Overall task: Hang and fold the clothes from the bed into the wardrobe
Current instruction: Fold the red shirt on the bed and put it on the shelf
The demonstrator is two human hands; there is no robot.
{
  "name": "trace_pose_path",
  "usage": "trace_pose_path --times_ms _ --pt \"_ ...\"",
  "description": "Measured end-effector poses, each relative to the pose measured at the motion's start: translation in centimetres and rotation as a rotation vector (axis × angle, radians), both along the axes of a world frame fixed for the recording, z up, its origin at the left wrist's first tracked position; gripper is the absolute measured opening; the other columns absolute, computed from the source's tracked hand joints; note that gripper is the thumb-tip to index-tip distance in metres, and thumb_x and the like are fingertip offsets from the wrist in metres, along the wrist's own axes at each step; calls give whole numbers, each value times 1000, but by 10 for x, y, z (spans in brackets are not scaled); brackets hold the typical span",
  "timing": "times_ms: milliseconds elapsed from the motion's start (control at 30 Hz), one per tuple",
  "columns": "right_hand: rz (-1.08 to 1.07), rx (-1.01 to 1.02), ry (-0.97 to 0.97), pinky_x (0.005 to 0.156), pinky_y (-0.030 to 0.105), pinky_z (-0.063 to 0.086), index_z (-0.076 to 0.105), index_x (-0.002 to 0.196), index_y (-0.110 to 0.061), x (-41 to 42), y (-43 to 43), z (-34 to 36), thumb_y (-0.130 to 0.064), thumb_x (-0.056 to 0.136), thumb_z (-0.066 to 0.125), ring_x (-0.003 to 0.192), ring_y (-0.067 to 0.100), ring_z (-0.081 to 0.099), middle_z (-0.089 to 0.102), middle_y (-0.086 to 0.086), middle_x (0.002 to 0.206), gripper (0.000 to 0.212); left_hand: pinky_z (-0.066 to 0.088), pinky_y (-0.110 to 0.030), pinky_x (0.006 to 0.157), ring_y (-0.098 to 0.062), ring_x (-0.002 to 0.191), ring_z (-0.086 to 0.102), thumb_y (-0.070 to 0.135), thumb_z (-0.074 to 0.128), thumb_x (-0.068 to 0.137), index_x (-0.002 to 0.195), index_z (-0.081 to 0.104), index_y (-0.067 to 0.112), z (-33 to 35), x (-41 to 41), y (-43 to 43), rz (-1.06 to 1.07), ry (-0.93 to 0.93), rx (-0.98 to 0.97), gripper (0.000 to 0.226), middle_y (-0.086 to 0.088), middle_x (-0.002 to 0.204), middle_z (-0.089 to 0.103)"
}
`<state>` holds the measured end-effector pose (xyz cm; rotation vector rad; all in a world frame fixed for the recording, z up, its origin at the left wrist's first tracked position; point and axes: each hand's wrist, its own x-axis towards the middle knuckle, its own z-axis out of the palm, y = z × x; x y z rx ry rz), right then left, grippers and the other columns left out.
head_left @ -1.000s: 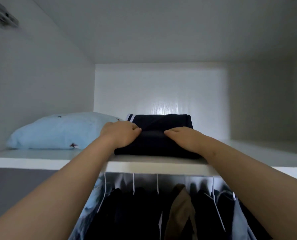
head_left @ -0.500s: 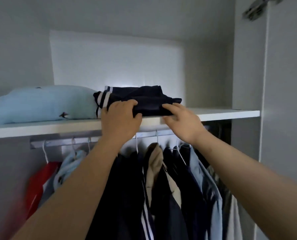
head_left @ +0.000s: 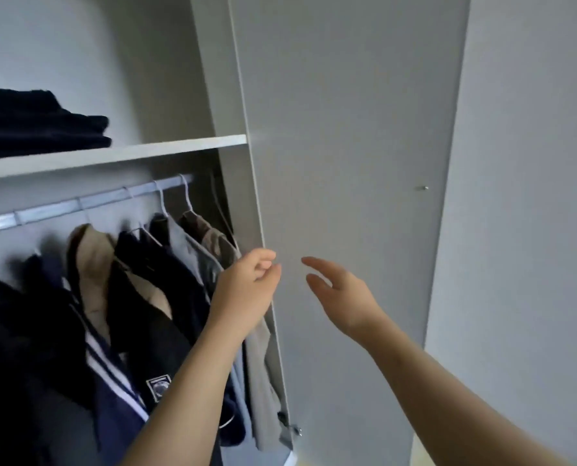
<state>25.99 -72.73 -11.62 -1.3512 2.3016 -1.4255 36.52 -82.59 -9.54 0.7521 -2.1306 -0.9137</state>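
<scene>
- Door panel (head_left: 347,163) of the wardrobe (head_left: 209,95), tall and grey, stands open on the right and fills most of the view.
- Hanging clothes (head_left: 139,297) crowd the rail (head_left: 78,207) on white hangers: dark jackets, a tan one, and pale grey pieces nearest the door.
- The shelf (head_left: 119,155) runs above the rail, and a folded dark pile (head_left: 38,122) lies flat on its left part, back from the front lip.
- The left hand (head_left: 246,284) is at the door's near edge, fingers loosely curled and holding nothing I can make out. I cannot tell whether they touch the edge.
- The right hand (head_left: 342,292) reaches toward the door's face, fingers (head_left: 314,262) spread, relaxed and empty.
- A small metal stud (head_left: 423,188) shows higher up on the door.
- To my eye the folded pile is put away, and the step in hand is the door, either shutting it or swinging it clear. No bed is in sight, so I cannot say whether clothes are left there.
- The next move, I'd judge, calls for a firm hold on the door edge, with the grey sleeves kept out of the closing gap.
</scene>
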Motion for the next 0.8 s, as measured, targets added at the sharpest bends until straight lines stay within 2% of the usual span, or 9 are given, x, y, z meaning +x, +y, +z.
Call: trace_pose_path --times_ms 167,267,333,400,467,533,633,733,800 --pt "-321 62 -217 95 14 29 49 135 -25 -24 138 -83 -24 98 45 128 13 45 49 -5 140 37 35 -16 74 -7 90 54 23 53 92 108 64 21 -75 -62 111 -269 -177 117 20 7 95 62" --pt "-535 62 -342 90 12 29 50 134 -22 -27 242 -124 -22 97 46 128 11 44 49 -6 139 37 38 -20 74 -14 94 60 23 54 91 101 66 23 -115 -90 197 -439 -283 196 16 2 93 66" --pt "-684 62 -391 93 14 30 51 133 -19 -26 315 -145 -20 97 47 129 13 44 51 -2 138 37 41 -22 76 -18 97 62 22 55 91 96 65 23 -137 -103 258 -557 -346 240 11 -2 96 68" --pt "-802 71 -451 96 18 33 53 132 -17 -20 381 -159 -20 96 48 127 16 47 54 2 136 36 39 -23 73 -22 95 63 25 59 88 85 62 27 -156 -110 317 -650 -387 290 5 -4 89 67" --pt "-900 67 -515 96 21 35 54 131 -17 -11 439 -168 -21 96 49 126 17 49 56 3 133 36 37 -25 69 -27 89 63 37 60 77 77 60 32 -172 -117 370 -724 -409 324 5 -1 78 64" --pt "-1027 43 -582 95 21 37 55 130 -18 6 510 -180 -22 95 49 124 16 50 57 1 132 35 38 -25 66 -24 83 62 35 60 77 78 61 31 -187 -123 437 -829 -467 338 4 3 73 62" --pt "-1198 5 -647 86 19 37 57 128 -20 37 607 -194 -24 95 48 121 13 51 57 -3 131 34 39 -22 60 -19 79 61 15 57 90 92 64 19 -206 -124 534 -973 -542 371 9 0 78 63" --pt "-1334 -35 -723 69 19 41 60 122 -21 68 680 -202 -25 96 45 107 17 56 62 -1 118 30 38 -21 58 -18 79 61 12 54 91 92 63 18 -216 -122 616 -1077 -601 380 10 -3 84 64" --pt "-1431 -78 -753 71 22 42 61 120 -21 88 722 -207 -24 95 45 103 16 56 63 0 118 29 39 -21 60 -18 79 61 12 53 92 91 62 18 -221 -121 668 -1156 -639 365 11 -3 85 64"
